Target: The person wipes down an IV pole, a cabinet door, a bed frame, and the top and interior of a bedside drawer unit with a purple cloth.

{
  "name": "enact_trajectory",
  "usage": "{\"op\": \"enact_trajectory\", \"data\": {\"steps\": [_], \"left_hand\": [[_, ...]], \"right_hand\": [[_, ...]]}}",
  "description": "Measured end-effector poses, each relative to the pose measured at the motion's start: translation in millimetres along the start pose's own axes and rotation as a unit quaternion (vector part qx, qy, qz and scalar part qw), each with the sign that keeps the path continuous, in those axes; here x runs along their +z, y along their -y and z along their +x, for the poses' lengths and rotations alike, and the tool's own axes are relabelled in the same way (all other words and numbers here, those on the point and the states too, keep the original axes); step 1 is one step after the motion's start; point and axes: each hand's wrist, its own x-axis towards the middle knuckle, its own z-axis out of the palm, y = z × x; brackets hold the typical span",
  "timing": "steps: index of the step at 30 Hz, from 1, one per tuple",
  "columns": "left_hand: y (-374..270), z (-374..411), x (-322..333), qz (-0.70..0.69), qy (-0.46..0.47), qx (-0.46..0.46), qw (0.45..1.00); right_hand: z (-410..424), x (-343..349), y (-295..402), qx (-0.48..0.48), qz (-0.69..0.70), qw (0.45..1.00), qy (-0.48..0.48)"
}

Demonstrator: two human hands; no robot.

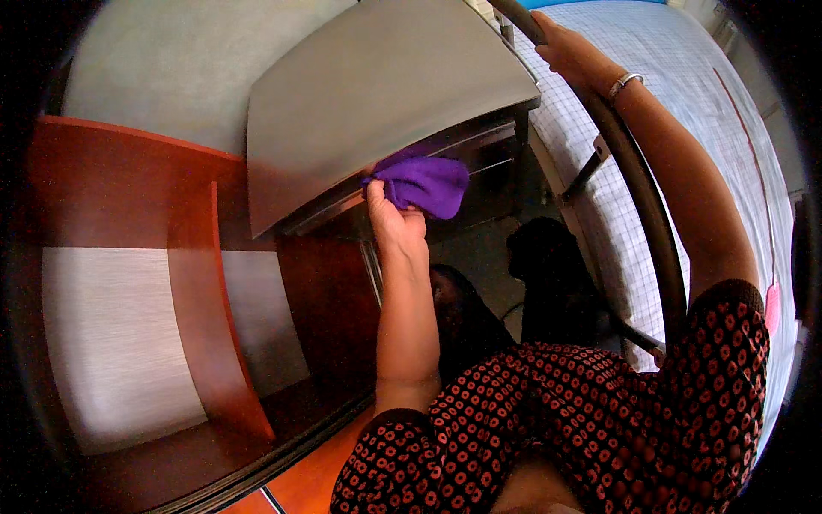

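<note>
My left hand (395,215) grips a purple cloth (427,185) by its near end. The rest of the cloth spreads to the right, along the front edge of a grey tabletop (385,96). Part of the dark space under the table lies behind the cloth. Farther off at the upper right, my right hand (571,54) is on the dark curved rail (632,148) beside the bed, with the fingers over its upper end. A metal bracelet (626,81) circles that wrist.
Reddish-brown wooden shelving (225,308) with pale back panels stands at the left. On the right lies a bed (693,96) with a white checked sheet. A strut (584,170) joins the rail to the bed side. Orange tiles (308,469) show at the bottom.
</note>
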Motion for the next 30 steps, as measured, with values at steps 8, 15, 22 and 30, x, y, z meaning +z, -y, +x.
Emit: {"op": "enact_trajectory", "data": {"steps": [8, 15, 22, 30], "left_hand": [[11, -53, -17, 0.05, -0.037, -0.041, 0.997], [2, -124, -80, 0.064, -0.027, -0.065, 0.995], [0, -179, -118, 0.177, 0.061, -0.054, 0.981], [-1, -184, -140, 0.106, 0.037, -0.123, 0.986]], "right_hand": [[15, 22, -63, 0.015, -0.081, 0.997, 0.0], [-2, -29, 30, -0.105, 0.036, 0.993, 0.037], [2, -18, 16, 0.028, -0.02, 0.997, 0.071], [8, -18, 17, 0.056, -0.077, 0.992, 0.083]]}}
